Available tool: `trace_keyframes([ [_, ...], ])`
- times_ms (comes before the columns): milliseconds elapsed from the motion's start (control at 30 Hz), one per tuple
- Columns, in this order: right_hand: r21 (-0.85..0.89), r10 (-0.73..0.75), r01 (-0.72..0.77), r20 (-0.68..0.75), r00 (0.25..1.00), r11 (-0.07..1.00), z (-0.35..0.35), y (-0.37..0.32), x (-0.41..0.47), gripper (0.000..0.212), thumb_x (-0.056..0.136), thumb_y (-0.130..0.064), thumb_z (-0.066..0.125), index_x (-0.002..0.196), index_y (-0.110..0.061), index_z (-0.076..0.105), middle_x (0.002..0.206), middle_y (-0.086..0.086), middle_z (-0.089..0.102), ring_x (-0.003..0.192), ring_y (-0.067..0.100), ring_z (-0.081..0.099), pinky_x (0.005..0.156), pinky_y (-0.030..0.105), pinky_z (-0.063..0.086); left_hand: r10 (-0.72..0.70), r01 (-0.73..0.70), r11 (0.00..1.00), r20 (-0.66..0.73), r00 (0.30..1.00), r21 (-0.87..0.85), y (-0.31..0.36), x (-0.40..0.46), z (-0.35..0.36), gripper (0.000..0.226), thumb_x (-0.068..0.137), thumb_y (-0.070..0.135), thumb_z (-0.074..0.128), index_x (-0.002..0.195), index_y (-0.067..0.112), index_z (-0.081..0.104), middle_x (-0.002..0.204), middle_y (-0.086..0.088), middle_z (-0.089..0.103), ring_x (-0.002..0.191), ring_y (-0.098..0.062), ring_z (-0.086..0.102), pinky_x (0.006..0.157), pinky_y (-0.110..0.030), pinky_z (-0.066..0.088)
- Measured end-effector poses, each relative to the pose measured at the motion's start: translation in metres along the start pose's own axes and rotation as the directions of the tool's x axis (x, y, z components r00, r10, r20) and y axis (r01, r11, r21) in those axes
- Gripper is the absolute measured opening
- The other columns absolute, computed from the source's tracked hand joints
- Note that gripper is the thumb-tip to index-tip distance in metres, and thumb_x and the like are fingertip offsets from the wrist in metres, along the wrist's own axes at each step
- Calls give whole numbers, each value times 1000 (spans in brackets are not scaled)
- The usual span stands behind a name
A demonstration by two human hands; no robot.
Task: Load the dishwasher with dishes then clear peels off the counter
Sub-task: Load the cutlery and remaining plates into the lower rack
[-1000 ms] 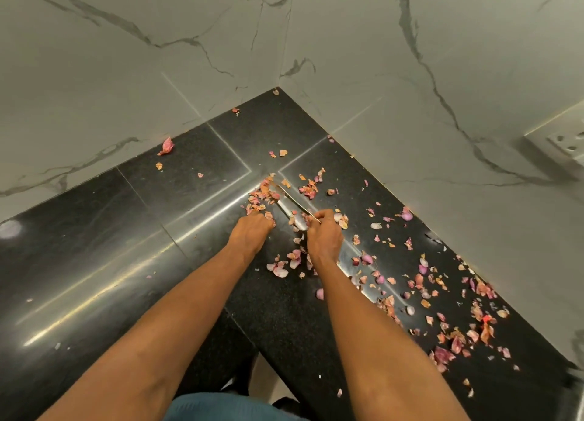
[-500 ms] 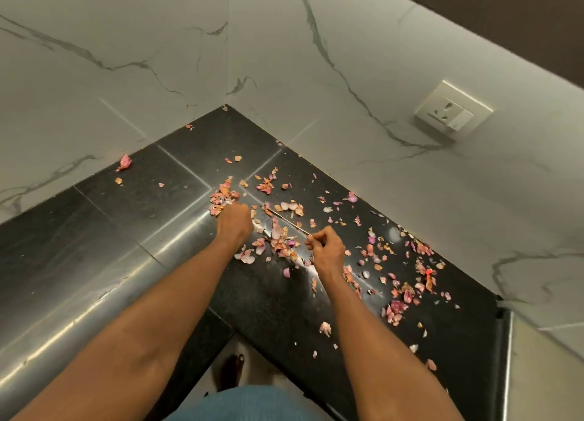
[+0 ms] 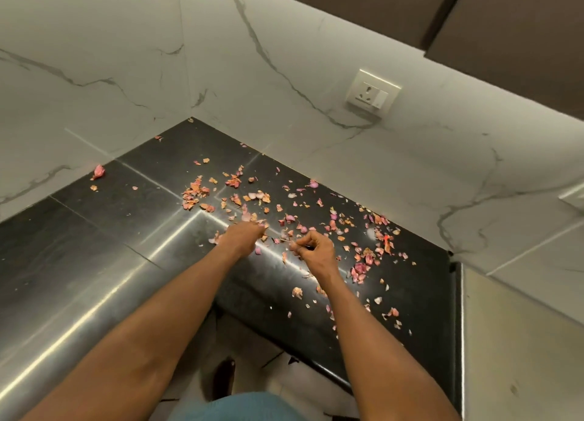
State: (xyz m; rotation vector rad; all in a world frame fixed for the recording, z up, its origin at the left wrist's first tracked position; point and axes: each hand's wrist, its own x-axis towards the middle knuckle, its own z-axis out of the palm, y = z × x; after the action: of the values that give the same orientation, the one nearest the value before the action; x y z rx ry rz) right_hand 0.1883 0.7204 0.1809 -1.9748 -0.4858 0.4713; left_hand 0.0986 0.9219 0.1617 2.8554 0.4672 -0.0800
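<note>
Dry pink and orange onion peels (image 3: 196, 194) lie scattered over the corner of a black stone counter (image 3: 94, 247), with a denser trail of peels (image 3: 360, 267) along the right wall. My left hand (image 3: 243, 236) rests knuckles-up on the counter, fingers curled down over a few peels. My right hand (image 3: 316, 250) is pinched on a thin pale stick (image 3: 282, 240) that points toward the left hand's fingertips. Both hands are in the middle of the peel patch. No dishes or dishwasher are in view.
White marble-look walls meet behind the counter corner. A wall socket (image 3: 373, 93) sits on the right wall under dark upper cabinets (image 3: 474, 25). A grey steel surface (image 3: 521, 341) adjoins the counter's right end. The counter's front edge makes an inner corner near my body.
The view has tilted up and back, bringing in the socket and cabinets. Both hands have drawn back from the corner toward me, and the left hand has left the orange peel cluster.
</note>
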Motion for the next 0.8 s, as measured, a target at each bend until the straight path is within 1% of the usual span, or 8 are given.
trace_keyframes([
  [100, 62, 80, -81, 13, 997, 995, -27, 11, -30, 11, 83, 0, 79, 79, -1, 69, 83, 19, 74, 71, 20, 67, 71, 39, 59, 57, -59, 998, -74, 996, -29, 21, -20, 12, 25, 88, 4, 66, 110, 14, 66, 117, -9, 63, 108, -25, 57, 88, -33, 48],
  [200, 68, 139, -137, -29, 990, 988, -51, 24, -64, 2, 81, 2, 76, 81, 1, 74, 80, 16, 75, 69, 18, 65, 69, 36, 57, 110, -114, 991, -54, 992, -72, 49, -42, 17, 16, 93, 9, 61, 107, 13, 67, 116, -9, 60, 106, -23, 53, 89, -33, 46],
  [300, 41, 141, -137, -84, 987, 990, -71, 40, -101, 11, 80, 1, 76, 80, -10, 79, 76, 5, 77, 70, 18, 71, 71, 33, 61, 171, -173, 981, -24, 985, -86, 78, -68, 20, 18, 94, 12, 62, 110, 12, 69, 117, -9, 60, 109, -26, 56, 92, -35, 45],
  [467, -59, 123, -133, -155, 980, 989, -95, 68, -168, 19, 80, -2, 79, 77, -21, 75, 76, -2, 76, 71, 13, 72, 74, 38, 64, 212, -212, 977, 7, 977, -3, 128, -127, 24, 20, 90, 2, 58, 104, 7, 71, 109, -14, 67, 102, -31, 63, 83, -36, 47],
  [567, -69, 129, -145, -197, 972, 987, -103, 85, -205, 24, 80, -3, 80, 84, -25, 71, 85, -3, 77, 78, 13, 74, 76, 40, 64, 209, -209, 978, -50, 977, 3, 157, -161, 25, 23, 89, -3, 54, 103, 6, 68, 105, -15, 68, 98, -32, 64, 79, -36, 48],
  [667, -128, 106, -134, -209, 972, 983, -111, 96, -239, 24, 83, -7, 80, 82, -30, 74, 86, -8, 77, 79, 10, 74, 78, 40, 64, 245, -244, 969, -132, 960, 26, 186, -191, 28, 21, 91, -7, 50, 101, 2, 65, 101, -16, 67, 90, -31, 65, 70, -31, 44],
  [733, -147, 87, -121, -221, 972, 982, -117, 100, -256, 22, 83, -9, 81, 83, -30, 77, 86, -11, 76, 81, 9, 73, 79, 42, 64, 283, -274, 958, -138, 949, 83, 198, -207, 27, 20, 97, -2, 46, 100, 2, 65, 101, -13, 66, 88, -27, 64, 69, -31, 43],
  [800, -172, 68, -108, -223, 972, 979, -123, 103, -269, 17, 83, -11, 82, 86, -28, 79, 86, -11, 77, 80, 8, 73, 79, 41, 64, 231, -232, 973, -206, 951, 18, 204, -221, 31, 20, 101, 10, 48, 101, 2, 66, 102, -10, 63, 88, -22, 59, 75, -35, 47],
])
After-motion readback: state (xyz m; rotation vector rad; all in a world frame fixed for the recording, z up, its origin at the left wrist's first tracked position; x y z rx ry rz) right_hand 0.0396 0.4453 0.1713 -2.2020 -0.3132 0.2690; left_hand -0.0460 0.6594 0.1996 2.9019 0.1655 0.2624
